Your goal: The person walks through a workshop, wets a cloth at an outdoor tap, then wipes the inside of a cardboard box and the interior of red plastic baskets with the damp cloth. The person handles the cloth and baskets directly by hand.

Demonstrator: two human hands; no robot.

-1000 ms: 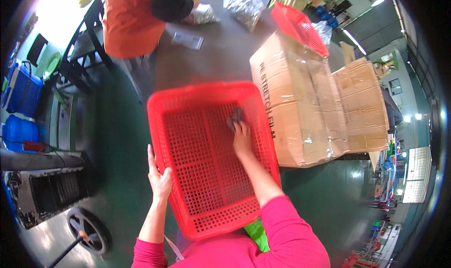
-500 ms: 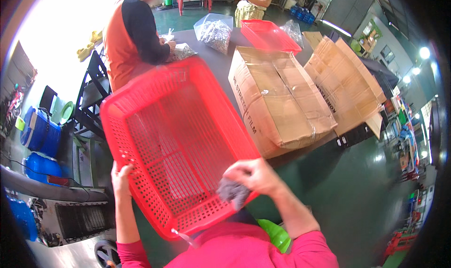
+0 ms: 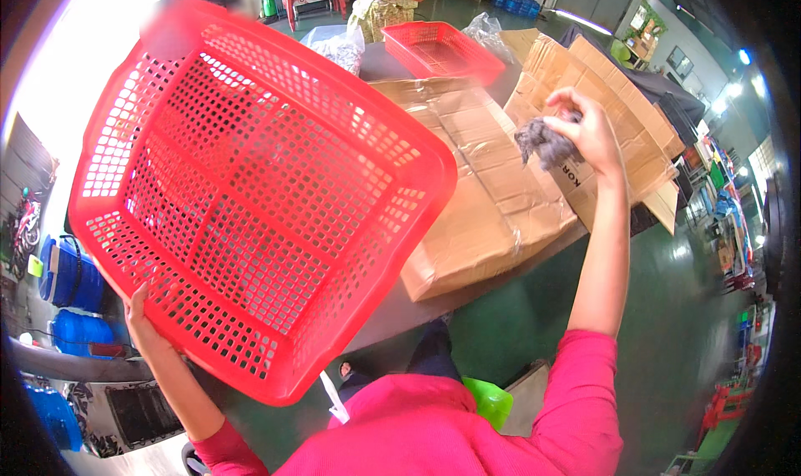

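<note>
A large red perforated plastic basket (image 3: pixel 250 184) is tipped up before me, its inside facing me. My left hand (image 3: pixel 140 313) grips its lower left rim, with the fingers partly hidden. Away from the basket, at the right, my right hand (image 3: pixel 588 134) is raised and closed on a crumpled grey cloth (image 3: pixel 546 142). Behind that cloth stands an opened cardboard box (image 3: pixel 617 109). A taped cardboard box (image 3: pixel 484 184) lies on the table between the basket and my right hand.
Farther back on the grey table (image 3: pixel 380 63) are another red basket (image 3: pixel 442 50) and clear plastic bags (image 3: pixel 338 46). One person (image 3: pixel 388 5) stands beyond the table; another is mostly hidden behind my basket. Blue containers (image 3: pixel 75 276) stand at the left.
The basket has risen, moved left and tilted toward me. My right hand has left the basket's near rim and swung up to the right, still holding the cloth.
</note>
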